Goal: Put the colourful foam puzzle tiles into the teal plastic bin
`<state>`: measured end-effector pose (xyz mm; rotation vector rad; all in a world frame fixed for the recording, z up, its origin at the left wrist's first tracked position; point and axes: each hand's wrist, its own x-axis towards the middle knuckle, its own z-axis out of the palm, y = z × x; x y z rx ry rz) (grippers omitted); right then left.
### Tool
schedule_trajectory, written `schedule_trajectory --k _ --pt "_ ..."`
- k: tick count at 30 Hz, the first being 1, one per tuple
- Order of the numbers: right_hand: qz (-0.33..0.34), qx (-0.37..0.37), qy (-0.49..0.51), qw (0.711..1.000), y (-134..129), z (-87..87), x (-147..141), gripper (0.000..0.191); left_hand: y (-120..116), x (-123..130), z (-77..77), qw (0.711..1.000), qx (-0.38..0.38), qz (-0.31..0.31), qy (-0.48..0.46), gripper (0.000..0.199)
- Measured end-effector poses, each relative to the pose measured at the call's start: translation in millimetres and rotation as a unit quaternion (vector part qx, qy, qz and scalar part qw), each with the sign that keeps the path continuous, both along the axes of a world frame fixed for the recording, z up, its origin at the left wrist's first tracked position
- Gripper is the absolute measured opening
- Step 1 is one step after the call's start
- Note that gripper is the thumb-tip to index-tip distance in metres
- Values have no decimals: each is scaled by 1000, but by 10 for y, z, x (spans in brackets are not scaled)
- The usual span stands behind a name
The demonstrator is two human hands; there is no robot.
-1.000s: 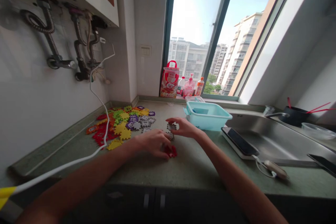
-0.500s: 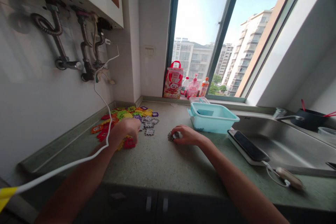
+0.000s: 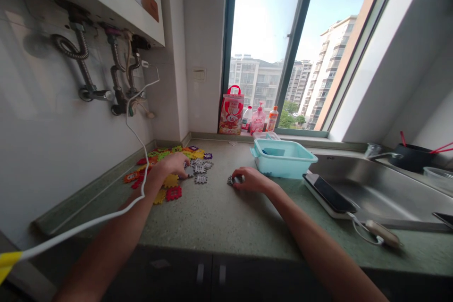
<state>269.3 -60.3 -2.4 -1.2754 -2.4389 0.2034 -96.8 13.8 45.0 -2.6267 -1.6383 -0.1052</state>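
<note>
My left hand [image 3: 174, 165] hovers over the right side of a heap of coloured interlocking plastic tiles [image 3: 163, 155]. Its thumb and fingers are curved and apart, close to a grey piece at the heap's edge. Several grey tiles [image 3: 200, 169] with window-like lattices lie just right of those fingertips. A red tile [image 3: 173, 193] and a yellow tile [image 3: 160, 197] rest below the hand. On the bare counter to the right, my right hand [image 3: 250, 180] has its fingers closed around a grey notched tile [image 3: 230, 180], which is partly hidden by the fingers.
A light blue plastic tub [image 3: 286, 163] stands right of my right hand, beside the steel sink [image 3: 368, 188]. A phone [image 3: 329, 192] with a cable lies at the sink's edge. The white cord [image 3: 106, 216] crosses over my left forearm. Bottles and a red bag [image 3: 231, 113] line the windowsill.
My left hand has lifted slightly and its fingers have parted near the grey pieces, uncovering the red and yellow tiles below. My right hand stays nearly in place. The view has shifted slightly.
</note>
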Motion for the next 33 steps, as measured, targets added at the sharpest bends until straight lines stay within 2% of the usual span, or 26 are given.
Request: schedule_trajectory --k 3,10,14,20,24,28,33 --pt "-10 3 1 1000 20 2 33 28 3 37 4 998 45 -28 -24 40" --pt "-14 10 -8 1000 36 5 49 28 -66 147 48 987 140 -47 -63 38" --pt "-18 1 -13 1000 37 8 43 28 -19 174 7 977 170 -69 -108 47" --pt "-22 4 -10 1000 48 0 24 28 1 407 -235 964 164 -143 -151 50" --pt "-25 17 -22 999 68 -18 14 29 -38 616 -360 965 132 -188 -128 44" --pt "-44 35 -35 998 73 -5 7 26 -103 746 -387 967 104 -214 -86 35" --pt "-79 128 29 988 66 59 -13 24 -251 899 -390 965 89 -236 -77 36"
